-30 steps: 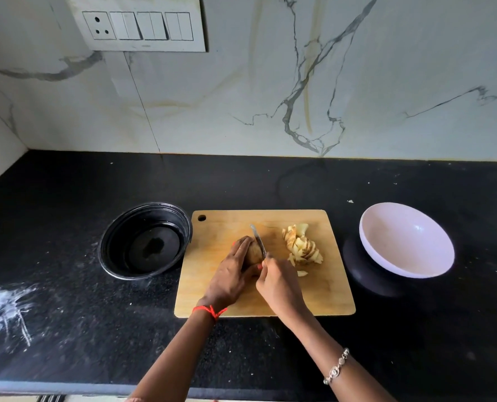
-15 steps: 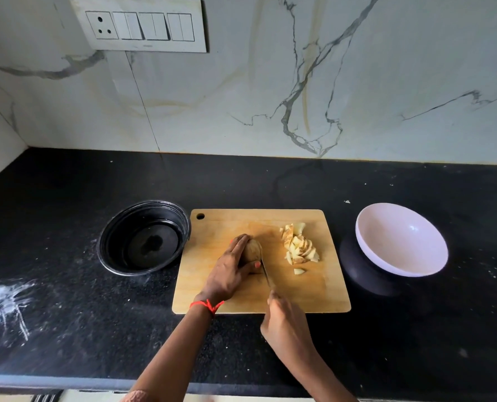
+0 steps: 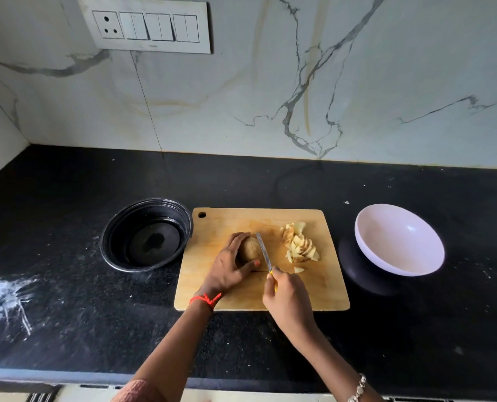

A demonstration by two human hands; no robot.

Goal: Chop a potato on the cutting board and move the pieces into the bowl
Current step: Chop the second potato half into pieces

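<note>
A wooden cutting board (image 3: 322, 294) lies in the middle of the black counter. My left hand (image 3: 227, 268) grips the uncut part of the potato (image 3: 248, 249) on it, fingers curled over the top. My right hand (image 3: 289, 297) holds a small knife (image 3: 263, 253) by its yellow handle, the blade lying against the potato's right end. A pile of cut potato pieces (image 3: 299, 246) sits on the board to the right, one loose piece just below it. A white bowl (image 3: 398, 240) stands right of the board, with nothing inside.
A black round container (image 3: 147, 235) sits directly left of the board, touching its corner. White powder smears (image 3: 0, 297) mark the counter at far left. A marble wall with a switch panel (image 3: 144, 27) rises behind. The counter's front edge runs along the bottom.
The knife went down and back toward me through the potato, then rose and moved forward again to the potato's right end. My left hand kept its grip on the potato.
</note>
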